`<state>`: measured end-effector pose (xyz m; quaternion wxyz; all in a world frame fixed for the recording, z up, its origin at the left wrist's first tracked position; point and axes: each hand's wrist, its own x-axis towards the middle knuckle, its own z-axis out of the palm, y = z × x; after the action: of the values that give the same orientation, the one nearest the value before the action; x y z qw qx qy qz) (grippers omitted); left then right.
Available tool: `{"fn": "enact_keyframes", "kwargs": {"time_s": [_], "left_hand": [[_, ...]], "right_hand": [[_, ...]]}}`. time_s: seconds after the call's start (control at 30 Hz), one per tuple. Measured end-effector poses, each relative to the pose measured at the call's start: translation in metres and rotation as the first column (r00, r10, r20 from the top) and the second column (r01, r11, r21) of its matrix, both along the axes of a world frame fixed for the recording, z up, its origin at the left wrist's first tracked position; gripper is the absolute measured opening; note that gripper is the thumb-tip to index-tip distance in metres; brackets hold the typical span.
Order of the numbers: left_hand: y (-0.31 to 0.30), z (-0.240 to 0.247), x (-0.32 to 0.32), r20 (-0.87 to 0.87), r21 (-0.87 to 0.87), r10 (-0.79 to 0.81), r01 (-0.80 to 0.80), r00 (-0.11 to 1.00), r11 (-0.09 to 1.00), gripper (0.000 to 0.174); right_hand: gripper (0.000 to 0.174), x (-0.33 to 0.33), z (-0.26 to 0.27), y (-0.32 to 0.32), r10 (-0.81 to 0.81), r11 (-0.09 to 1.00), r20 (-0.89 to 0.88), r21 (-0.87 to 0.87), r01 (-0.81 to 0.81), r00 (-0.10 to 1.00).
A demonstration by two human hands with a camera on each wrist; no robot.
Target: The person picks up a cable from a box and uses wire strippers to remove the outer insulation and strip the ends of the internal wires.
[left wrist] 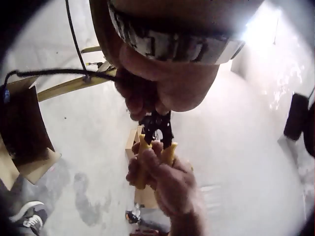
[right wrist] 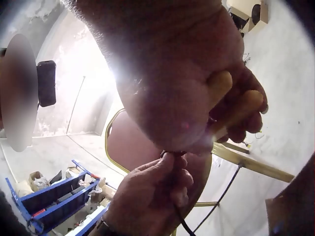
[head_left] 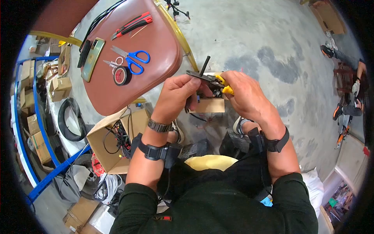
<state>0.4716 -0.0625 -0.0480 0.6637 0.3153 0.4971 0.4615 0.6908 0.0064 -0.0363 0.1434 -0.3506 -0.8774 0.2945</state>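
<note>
My right hand [head_left: 247, 93] grips the wire strippers [head_left: 228, 90] by their yellow handles. Their dark metal head points left, toward my left hand [head_left: 177, 95]. A black cable [head_left: 205, 65] passes by the tool head, one end standing up above it. My left hand pinches this cable close to the head, thumb on top. In the left wrist view, the yellow handles [left wrist: 168, 155] are spread apart in the right hand's fingers, with the dark head just below the left hand. Seen from the right wrist, the cable [right wrist: 183, 221] hangs down below the left hand's fingers.
A brown chair seat [head_left: 156, 78] on the left bears blue scissors [head_left: 136, 60], a red-and-black utility knife [head_left: 132, 25], black tape [head_left: 122, 75] and a phone [head_left: 93, 58]. Below it stands a cardboard box [head_left: 99, 136] of cables. Another small box [head_left: 212, 106] sits beneath my hands.
</note>
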Motion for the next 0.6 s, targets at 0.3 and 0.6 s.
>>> {"fn": "enact_keyframes", "kwargs": {"time_s": [0.3,0.6], "left_hand": [[-0.01,-0.002,0.002,-0.058,0.121,0.079,-0.071,0.995,0.99,0.02],[-0.011,0.001,0.019,-0.417,0.224,0.214,-0.128,0.884,0.966,0.015]], "right_hand": [[0.025,-0.005,-0.007,-0.002,0.024,0.999,-0.077,0.031,-0.022,0.997],[0.028,-0.003,0.0,-0.007,0.015,0.999,0.027,-0.048,-0.014,1.0]]}}
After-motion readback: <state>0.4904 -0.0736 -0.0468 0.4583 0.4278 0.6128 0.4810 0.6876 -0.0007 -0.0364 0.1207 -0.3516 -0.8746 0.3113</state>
